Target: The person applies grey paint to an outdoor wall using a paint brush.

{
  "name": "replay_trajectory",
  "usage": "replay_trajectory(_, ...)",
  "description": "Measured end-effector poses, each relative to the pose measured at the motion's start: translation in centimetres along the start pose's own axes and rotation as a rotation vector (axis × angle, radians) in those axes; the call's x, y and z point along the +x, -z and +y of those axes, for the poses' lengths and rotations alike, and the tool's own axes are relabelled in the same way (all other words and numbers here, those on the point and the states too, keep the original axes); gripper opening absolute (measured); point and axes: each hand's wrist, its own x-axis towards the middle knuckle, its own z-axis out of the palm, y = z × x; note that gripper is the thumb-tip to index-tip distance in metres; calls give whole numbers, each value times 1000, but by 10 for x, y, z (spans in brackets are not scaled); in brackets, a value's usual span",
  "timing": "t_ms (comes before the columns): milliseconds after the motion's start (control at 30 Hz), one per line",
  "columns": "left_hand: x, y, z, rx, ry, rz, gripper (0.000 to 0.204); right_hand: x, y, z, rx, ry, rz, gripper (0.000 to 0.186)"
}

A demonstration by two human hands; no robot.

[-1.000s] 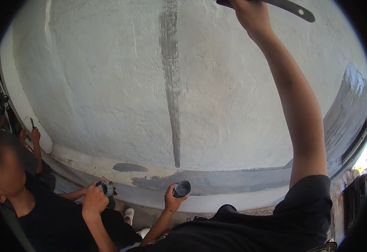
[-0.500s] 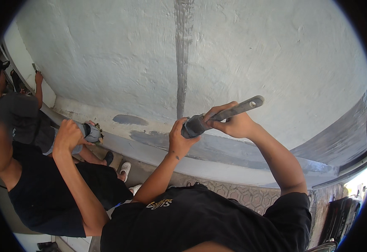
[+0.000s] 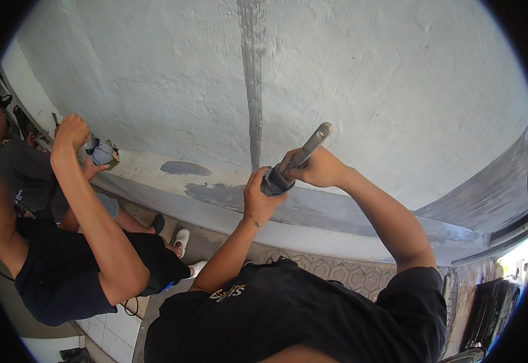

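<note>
My left hand (image 3: 263, 196) is wrapped round a small dark cup (image 3: 274, 184) smeared with grey paint, held in front of the lower wall. In my right hand (image 3: 319, 168) is a paintbrush (image 3: 313, 144); its long handle, with a hole at the end, points up and to the right. The bristle end dips into the cup's mouth, so the bristles are hidden. Behind both hands stands a pale wall (image 3: 372, 91) with a grey painted stripe (image 3: 253, 85) running down it and a grey patch (image 3: 184, 168) low on it.
On my left a co-worker in a black shirt (image 3: 52, 272) holds a grey-smeared container (image 3: 102, 152), one arm raised. Another person (image 3: 25, 175) is farther left. Patterned paving (image 3: 348, 269) lies below the wall; dark stacked items (image 3: 487, 308) stand at the right.
The brush has tilted more upright, its bristle end now down in the cup, and my right hand has shifted left. The co-worker's hands and container have moved up and left.
</note>
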Motion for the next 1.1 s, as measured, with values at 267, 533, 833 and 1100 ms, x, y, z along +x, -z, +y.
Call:
replay_trajectory(267,18,4,-15,39,87,1,73,6,61,-9,48,1,237,20)
replay_trajectory(533,32,9,-27,19,139,26,72,7,132,-49,41,104,515,21)
replay_trajectory(833,16,23,-64,-25,170,14,73,38,267,-168,-220,683,985,27)
replay_trajectory(1100,9,43,-81,-52,244,44,71,87,315,-267,57,852,1042,24)
